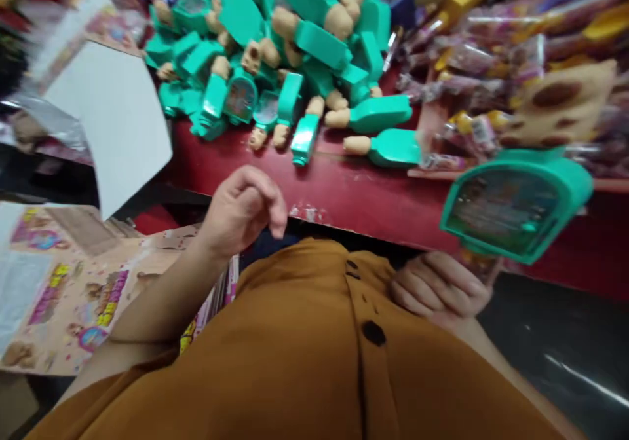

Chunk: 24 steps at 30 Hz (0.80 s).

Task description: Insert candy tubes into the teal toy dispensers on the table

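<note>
My right hand (442, 286) is closed around the lower stem of a toy. This toy has a green plastic case (501, 207) with a picture window, and a tan, brown-spotted head (560, 103) on top, blurred. Its stem is mostly hidden by my fingers. Over the front edge of the table, my left hand (246, 207) is loosely curled, with nothing visible in it. Just beyond it, green cases with tan heads lie loose, among them a narrow one (305, 137) seen side-on and another (393, 147) on its side.
A big heap of similar green toys (240, 8) covers the back of the red table (344, 191). At right, a pink tray (432, 99) holds many wrapped pieces with yellow parts. White card (118, 112) sticks up at left, above printed cardboard (98, 289). Dark floor (565, 348) shows at lower right.
</note>
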### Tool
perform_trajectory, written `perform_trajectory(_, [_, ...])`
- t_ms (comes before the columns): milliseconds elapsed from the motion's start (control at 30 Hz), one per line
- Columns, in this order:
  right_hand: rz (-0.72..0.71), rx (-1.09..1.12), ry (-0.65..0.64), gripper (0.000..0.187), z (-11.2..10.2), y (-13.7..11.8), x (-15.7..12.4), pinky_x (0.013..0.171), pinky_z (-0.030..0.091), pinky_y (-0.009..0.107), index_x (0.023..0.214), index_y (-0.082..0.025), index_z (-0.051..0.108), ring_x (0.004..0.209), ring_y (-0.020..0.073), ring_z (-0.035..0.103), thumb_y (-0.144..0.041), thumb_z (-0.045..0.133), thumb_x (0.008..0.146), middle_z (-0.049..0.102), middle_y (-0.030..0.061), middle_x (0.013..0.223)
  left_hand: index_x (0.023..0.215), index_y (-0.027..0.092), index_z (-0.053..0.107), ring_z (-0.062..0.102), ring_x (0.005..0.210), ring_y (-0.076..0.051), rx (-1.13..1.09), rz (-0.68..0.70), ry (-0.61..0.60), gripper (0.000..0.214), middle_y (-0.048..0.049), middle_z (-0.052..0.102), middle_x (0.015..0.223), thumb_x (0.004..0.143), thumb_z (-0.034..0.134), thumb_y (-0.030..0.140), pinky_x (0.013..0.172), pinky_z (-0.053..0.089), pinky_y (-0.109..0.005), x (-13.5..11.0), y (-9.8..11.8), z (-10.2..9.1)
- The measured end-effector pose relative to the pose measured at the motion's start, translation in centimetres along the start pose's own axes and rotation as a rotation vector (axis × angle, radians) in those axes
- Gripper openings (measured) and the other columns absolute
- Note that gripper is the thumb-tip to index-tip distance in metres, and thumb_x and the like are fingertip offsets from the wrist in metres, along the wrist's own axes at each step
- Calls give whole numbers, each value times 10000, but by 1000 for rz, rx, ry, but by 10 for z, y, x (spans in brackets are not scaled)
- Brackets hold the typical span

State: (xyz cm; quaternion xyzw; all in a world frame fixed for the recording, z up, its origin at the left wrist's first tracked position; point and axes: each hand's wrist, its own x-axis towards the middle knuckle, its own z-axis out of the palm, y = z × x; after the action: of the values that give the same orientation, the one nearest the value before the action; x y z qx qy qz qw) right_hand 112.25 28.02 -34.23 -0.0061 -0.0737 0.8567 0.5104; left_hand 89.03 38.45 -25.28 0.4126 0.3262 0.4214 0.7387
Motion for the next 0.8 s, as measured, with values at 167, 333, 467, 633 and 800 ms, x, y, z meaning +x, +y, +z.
perform_trajectory(167, [-121,103,-15,437,23,-2,4,340,118,186,542,-165,344,294,38,73,-408,512,865,207,-108,314,1096,244,598,640,905,-254,198,-194,-815,544,-84,676,982,862,250,591,796,500,-399,8,7,16])
perform_trajectory(333, [-116,38,23,464,24,-3,4,350,127,191,530,-167,317,298,43,73,-425,528,853,196,-104,311,1161,210,582,424,1219,-295,1012,12,-378,598,-103,526,1262,752,471,632,1053,270,-434,12,6,14])
perform_trajectory(467, [-103,-8,14,482,22,-1,1,352,132,199,527,-170,298,294,46,80,-447,532,845,204,-102,304,1063,268,642,552,1083,-253,680,74,-361,647,-74,675,988,820,189,662,1000,341,-415,-5,14,26])
perform_trajectory(633, [-79,-40,36,442,20,1,3,365,164,186,560,-181,380,294,48,95,-497,478,854,209,-108,303,1073,226,631,598,1009,-234,561,-70,-745,718,-88,699,859,872,30,565,1017,314,-393,-11,6,34])
perform_trajectory(800, [-76,-65,52,443,20,4,0,357,155,197,561,-181,382,285,51,95,-502,496,845,202,-104,290,1205,258,526,246,1325,-302,848,-21,-484,632,-83,483,1305,804,274,676,1089,115,-496,-4,-8,22])
